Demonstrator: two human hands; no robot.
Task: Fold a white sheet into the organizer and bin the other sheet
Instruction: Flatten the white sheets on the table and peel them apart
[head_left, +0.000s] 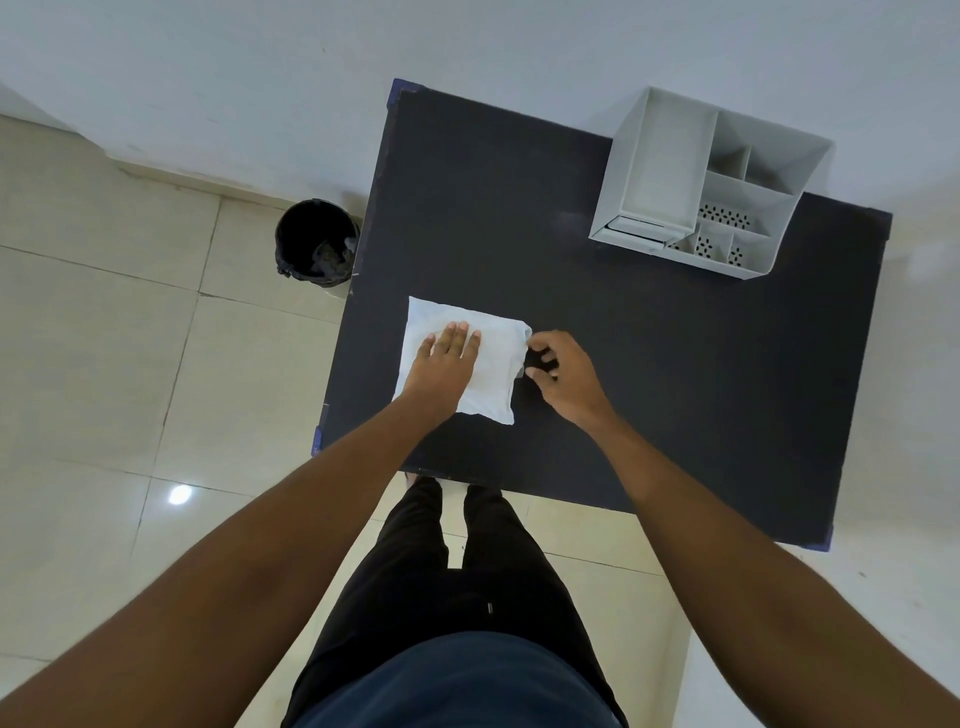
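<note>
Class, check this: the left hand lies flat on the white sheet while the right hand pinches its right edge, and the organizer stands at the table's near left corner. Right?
Not quite. The head view shows the organizer at the far right corner of the table. The rest holds: left hand flat on the white sheet, right hand at its right edge.

My one view sits head-high, looking steeply down (wide-angle) over the black table (675, 364) and tiled floor (104, 338).

white wall (260, 78); beige tiled floor (104, 364); dark table (675, 389)
</note>
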